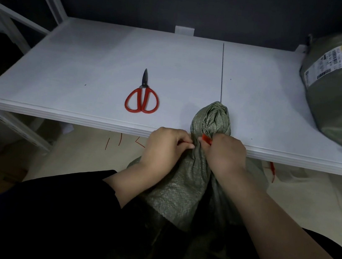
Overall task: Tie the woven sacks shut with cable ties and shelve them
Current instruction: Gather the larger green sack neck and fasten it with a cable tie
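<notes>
Green sack (179,192), neck bunched, with left hand (168,144) and right hand (224,154) pinching red cable tie (206,139).

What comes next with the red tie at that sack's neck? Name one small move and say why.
Probably pull the red cable tie snug. The left hand and the right hand each seem to pinch an end of it at the gathered neck of the green sack, so it looks looped but not yet trimmed; the scissors lie untouched on the shelf.
</notes>
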